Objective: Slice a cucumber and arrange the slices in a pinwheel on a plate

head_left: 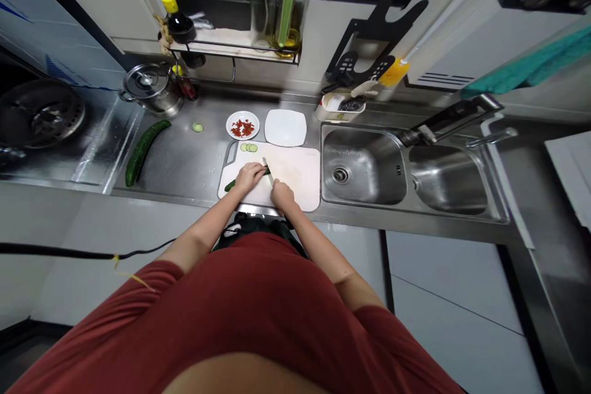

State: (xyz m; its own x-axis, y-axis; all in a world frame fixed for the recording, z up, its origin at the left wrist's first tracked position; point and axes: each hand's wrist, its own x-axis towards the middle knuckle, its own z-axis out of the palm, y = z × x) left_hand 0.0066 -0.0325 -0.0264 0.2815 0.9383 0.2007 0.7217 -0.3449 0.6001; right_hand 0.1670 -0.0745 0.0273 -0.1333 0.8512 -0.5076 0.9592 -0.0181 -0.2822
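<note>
My left hand (250, 177) is closed over a cucumber (229, 186) that lies on the white cutting board (302, 175); its dark green end shows left of the hand, and the middle is hidden under the fingers. My right hand (282, 196) grips a knife (268, 168), whose narrow blade points away from me beside the cucumber's right end. Several pale cucumber slices (249, 148) lie together near the board's upper left corner. Whether the blade touches the cucumber I cannot tell.
Behind the board stand a plate of chopped red pieces (242, 125) and a square white plate (285, 127). A whole cucumber (145, 151), a single slice (197, 127) and a steel pot (152, 89) are to the left. The double sink (364, 163) adjoins the board's right side.
</note>
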